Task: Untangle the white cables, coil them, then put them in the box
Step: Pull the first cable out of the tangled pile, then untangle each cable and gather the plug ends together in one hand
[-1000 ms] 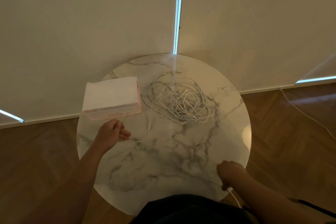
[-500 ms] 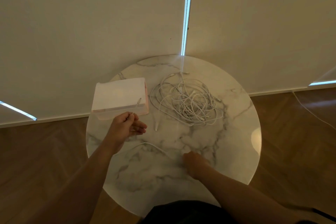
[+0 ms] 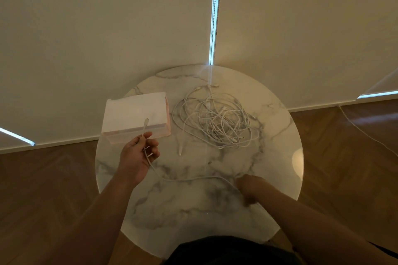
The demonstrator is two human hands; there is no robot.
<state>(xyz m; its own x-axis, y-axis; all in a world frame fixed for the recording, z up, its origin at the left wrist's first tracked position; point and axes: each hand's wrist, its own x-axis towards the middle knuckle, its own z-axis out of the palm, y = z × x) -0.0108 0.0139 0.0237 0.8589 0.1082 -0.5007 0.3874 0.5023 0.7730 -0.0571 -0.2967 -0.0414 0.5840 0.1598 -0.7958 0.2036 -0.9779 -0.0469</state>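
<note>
Pinching loose cable [image 3: 193,178] just under its plug w/ L hand [image 3: 139,155], thumb + forefinger, plug tip up in front of box [image 3: 129,112]. Gripping same cable further along w/ R hand [image 3: 247,187], fingers curled, blurred. Leaving other white cables as tangled pile [image 3: 215,122] on table [image 3: 193,211], just right of box, apart from both hands. Prob. starting coil. Risks: might sweep slack into pile & re-snag if wound carelessly; might kink near plug if looped tight; might nudge box w/ L hand, so near.
</note>
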